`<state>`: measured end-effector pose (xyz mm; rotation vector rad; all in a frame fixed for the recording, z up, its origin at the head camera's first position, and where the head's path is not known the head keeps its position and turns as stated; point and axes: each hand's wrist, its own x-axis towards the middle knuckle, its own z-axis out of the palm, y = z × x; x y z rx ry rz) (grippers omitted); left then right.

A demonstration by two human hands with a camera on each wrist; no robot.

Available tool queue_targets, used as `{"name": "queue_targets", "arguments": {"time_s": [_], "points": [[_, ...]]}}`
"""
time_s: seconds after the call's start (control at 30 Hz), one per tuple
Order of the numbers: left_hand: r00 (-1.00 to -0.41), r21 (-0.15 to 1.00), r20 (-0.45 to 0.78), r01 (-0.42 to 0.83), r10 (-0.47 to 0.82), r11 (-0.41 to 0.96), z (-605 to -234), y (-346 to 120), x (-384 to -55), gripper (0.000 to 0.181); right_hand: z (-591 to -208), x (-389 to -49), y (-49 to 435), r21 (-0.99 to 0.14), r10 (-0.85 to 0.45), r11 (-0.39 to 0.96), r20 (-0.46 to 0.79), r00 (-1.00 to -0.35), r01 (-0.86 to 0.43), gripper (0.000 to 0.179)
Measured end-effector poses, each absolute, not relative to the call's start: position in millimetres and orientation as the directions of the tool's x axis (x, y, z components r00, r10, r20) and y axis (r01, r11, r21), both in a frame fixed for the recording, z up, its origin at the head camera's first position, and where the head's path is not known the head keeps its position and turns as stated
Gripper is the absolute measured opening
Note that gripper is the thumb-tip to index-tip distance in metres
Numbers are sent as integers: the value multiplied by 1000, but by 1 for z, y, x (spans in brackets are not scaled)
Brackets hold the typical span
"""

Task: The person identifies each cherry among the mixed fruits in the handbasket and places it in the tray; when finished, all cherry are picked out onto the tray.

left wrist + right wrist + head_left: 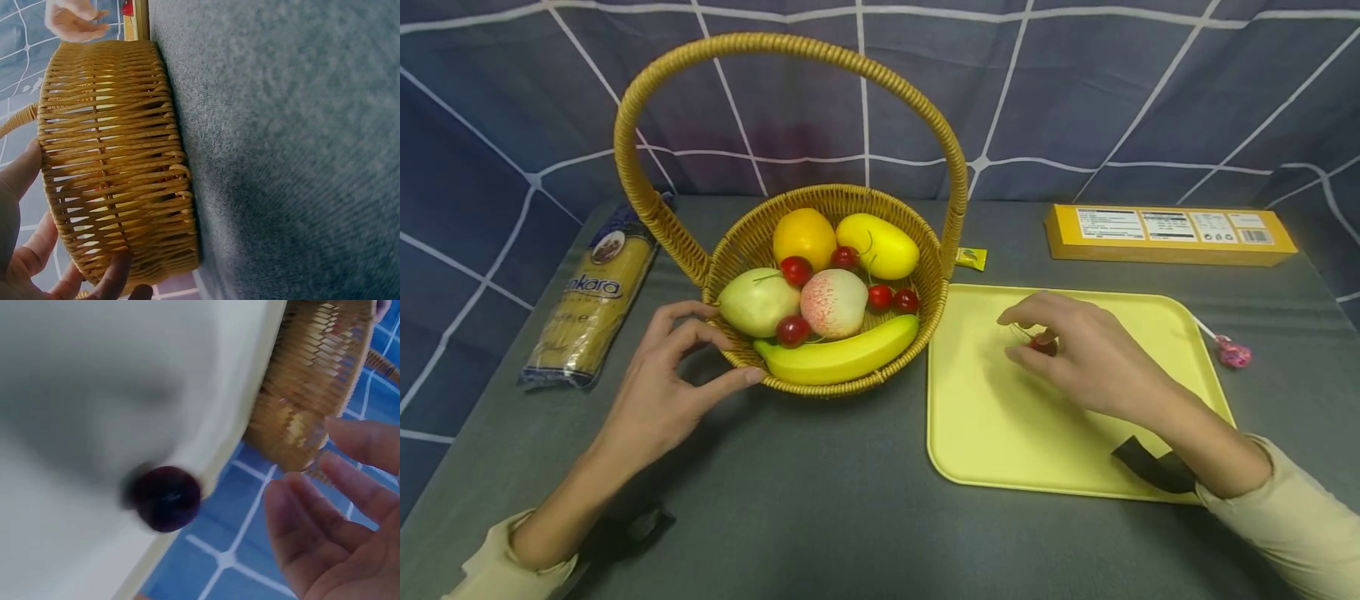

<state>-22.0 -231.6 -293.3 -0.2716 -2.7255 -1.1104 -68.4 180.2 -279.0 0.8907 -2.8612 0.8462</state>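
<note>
My left hand (662,375) rests its spread fingers and thumb on the left rim of a wicker basket (850,385); the left wrist view shows fingertips (115,275) against the outer wall. Inside the basket lie an orange (803,239), a yellow mango (880,246), a green pear (758,302), a peach (835,302), a banana (842,354) and several cherries (793,331). My right hand (1082,354) hovers over a yellow tray (970,442), thumb and fingers apart. Under it is a dark red cherry (167,499), apart from the fingers in the right wrist view; its stem is partly hidden.
A bag of pasta (591,300) lies left of the basket. Behind the tray are a long yellow-orange box (1172,236) and a small yellow packet (972,258). A pink lollipop (1232,352) is at the tray's right edge. The tall basket handle (790,46) arches above the fruit.
</note>
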Motion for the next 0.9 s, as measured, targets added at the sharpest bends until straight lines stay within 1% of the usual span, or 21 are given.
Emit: {"name": "queue_targets", "arguments": {"time_s": [0.2,0.3,0.37,0.47,0.7,0.8,0.9], "points": [[-968,669,230,234,103,705,-293,-232,-22,35,-264,-68,152,-561,-569,536,313,-761,-631,29],[-970,672,219,228,104,705,-293,-232,-22,35,-260,-74,136,-578,-596,481,337,-729,-660,29],[-971,675,214,224,104,704,-293,-233,-22,35,-259,-80,123,-576,-616,470,329,-716,-669,28],[-972,675,212,222,103,704,-292,-233,-22,35,-258,-91,104,-556,-648,502,265,-714,-662,28],[-969,666,224,233,108,708,-293,-233,-23,34,-258,-115,75,-465,-662,648,47,-748,-603,24],[-970,666,219,230,109,710,-293,-232,-23,35,-258,-121,69,-425,-657,697,-56,-752,-578,28],[-970,666,216,229,110,710,-293,-232,-23,34,-260,-124,64,-390,-662,720,-139,-737,-574,31]]}}
